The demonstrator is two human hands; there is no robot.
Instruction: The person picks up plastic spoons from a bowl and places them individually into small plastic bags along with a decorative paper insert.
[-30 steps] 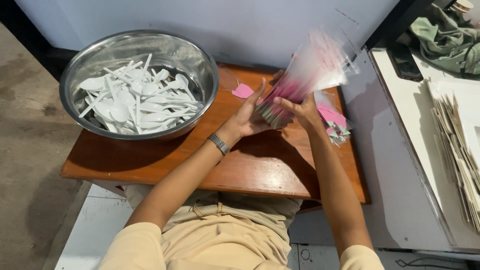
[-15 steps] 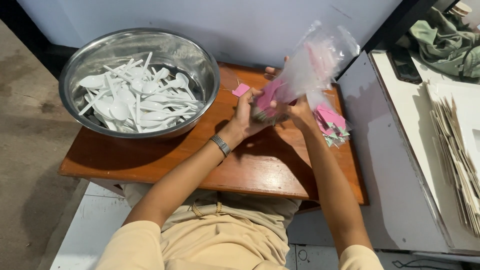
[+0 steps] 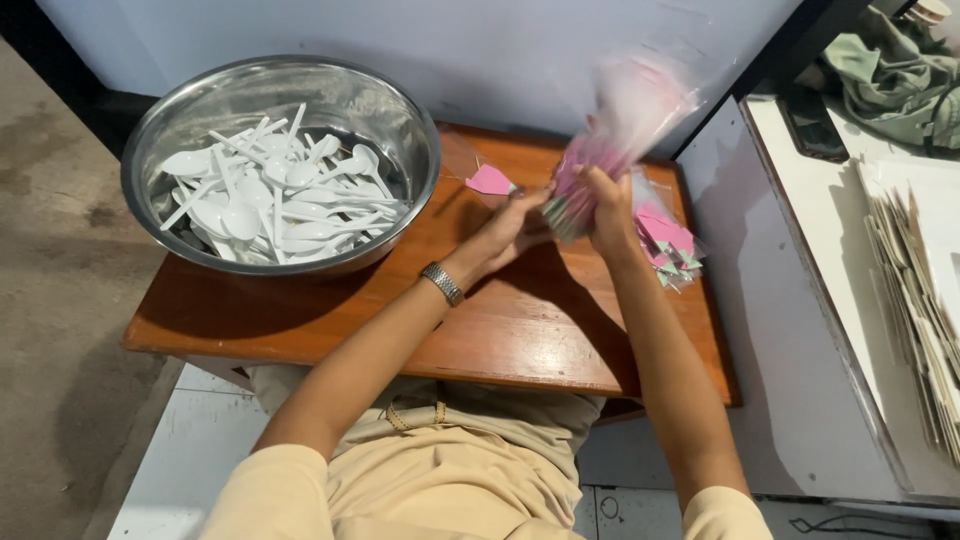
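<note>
Head view: blurred pink packet bundle (image 3: 610,150) in both hands.

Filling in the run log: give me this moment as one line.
left hand: under pink packet bundle | right hand: gripping bundle | bundle: raised over table, blurred | bowl: white spoons | more pink packets: beside right hand

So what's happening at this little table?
A seated person holds a bundle of clear plastic sleeves with pink inserts above a small wooden table. The right hand grips the bundle's lower end and the left hand steadies it from the side; the bundle is blurred. A steel bowl of white plastic spoons sits on the table's left, one pink piece lies loose, and more pink packets are piled at the right.
</note>
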